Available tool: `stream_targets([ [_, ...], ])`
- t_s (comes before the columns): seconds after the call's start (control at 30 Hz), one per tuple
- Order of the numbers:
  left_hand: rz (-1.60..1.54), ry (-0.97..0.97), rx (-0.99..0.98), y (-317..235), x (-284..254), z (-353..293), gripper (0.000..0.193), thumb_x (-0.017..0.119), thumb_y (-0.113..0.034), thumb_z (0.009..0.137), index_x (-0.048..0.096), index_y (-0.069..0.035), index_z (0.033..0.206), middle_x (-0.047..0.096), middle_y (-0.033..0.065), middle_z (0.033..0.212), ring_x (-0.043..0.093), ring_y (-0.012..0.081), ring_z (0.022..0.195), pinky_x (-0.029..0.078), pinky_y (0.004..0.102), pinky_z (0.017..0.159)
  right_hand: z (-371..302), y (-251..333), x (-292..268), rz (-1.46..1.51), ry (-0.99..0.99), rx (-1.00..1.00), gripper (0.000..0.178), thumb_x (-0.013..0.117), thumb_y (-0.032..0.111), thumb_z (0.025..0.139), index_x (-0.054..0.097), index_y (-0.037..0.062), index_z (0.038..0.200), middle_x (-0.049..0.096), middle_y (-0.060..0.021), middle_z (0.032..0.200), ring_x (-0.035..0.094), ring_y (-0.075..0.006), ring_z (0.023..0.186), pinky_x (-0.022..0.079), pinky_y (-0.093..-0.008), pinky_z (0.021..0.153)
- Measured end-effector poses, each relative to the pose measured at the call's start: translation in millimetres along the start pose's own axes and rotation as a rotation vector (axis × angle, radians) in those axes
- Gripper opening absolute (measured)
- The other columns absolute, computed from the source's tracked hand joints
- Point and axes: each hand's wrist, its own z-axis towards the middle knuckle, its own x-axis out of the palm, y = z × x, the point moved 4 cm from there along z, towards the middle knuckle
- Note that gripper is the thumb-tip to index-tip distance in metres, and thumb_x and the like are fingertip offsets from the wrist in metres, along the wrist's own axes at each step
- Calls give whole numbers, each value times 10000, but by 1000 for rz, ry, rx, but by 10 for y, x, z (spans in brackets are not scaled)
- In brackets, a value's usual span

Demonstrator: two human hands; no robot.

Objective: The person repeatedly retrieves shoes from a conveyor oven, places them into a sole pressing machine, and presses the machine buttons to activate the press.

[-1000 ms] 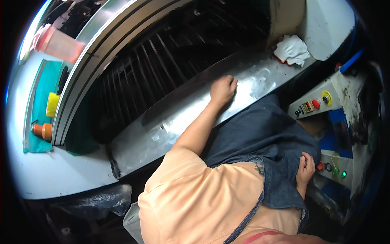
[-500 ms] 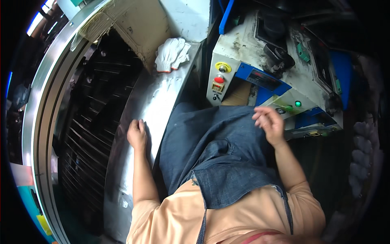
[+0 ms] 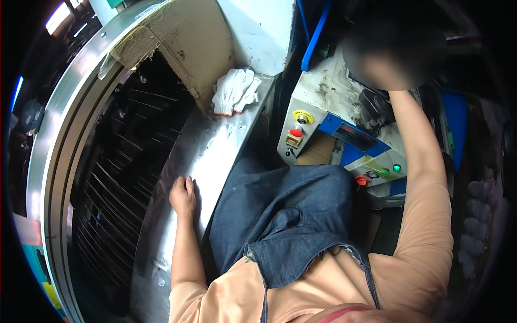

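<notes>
Left hand (image 3: 183,195) rests at centre-left of the frame on the steel worktop (image 3: 215,156), fingers curled loosely together, holding nothing. White gloves (image 3: 235,90) lie up the frame from it on the same worktop, well apart, their long axis running toward the upper right. Right hand (image 3: 383,72) is raised at upper right above the control box (image 3: 344,140); its fingers are blurred and cannot be read. The left hand is nearer the gloves.
</notes>
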Motion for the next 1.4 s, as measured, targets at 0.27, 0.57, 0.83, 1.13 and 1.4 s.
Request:
stream_targets([
  [0.27, -31, -4, 31, -62, -37, 12, 256, 604, -224, 928, 553, -22, 780, 593, 169, 782, 589, 374, 720, 461, 438, 643, -202, -806, -291, 1297, 79, 3, 745, 778, 445, 755, 516, 53, 1333, 599, -168, 1235, 632, -272, 1083, 581, -459, 799],
  [0.57, -925, 286, 94, -830, 42, -99, 189, 661, -147, 882, 652, 16, 978, 661, 73, 927, 624, 165, 885, 490, 310, 840, -2059, -722, -539, 2033, 591, -334, 574, 535, 461, 920, 553, 54, 1324, 634, -87, 1277, 609, -251, 1152, 480, -472, 992],
  [0.83, -2299, 838, -373, -2430, -319, -562, 661, 712, -391, 859, 470, -16, 1346, 589, 179, 1266, 583, 268, 1189, 450, 459, 1047, -3767, 702, 209, 2058, 897, -621, 730, 511, 485, 956, 322, 39, 1501, 443, -95, 1482, 418, -231, 1368, 317, -418, 1144],
  [1.13, -1829, -82, -399, -55, -1212, -528, 364, 648, -98, 836, 577, 56, 1158, 681, 171, 1012, 707, 279, 901, 599, 411, 842, -4062, 1079, 425, 1183, 930, -1084, 914, 370, 746, 899, 450, -4, 1415, 459, -141, 1408, 505, -216, 1237, 501, -333, 928],
  [1.4, -1185, -675, -775, 2881, -2359, -837, 339, 741, -74, 752, 660, -34, 1080, 677, 104, 969, 666, 195, 816, 547, 338, 656, -3572, 290, 1087, 1110, 969, -636, 661, 425, 551, 1006, 491, 10, 1380, 551, -120, 1326, 551, -185, 1152, 472, -284, 888],
])
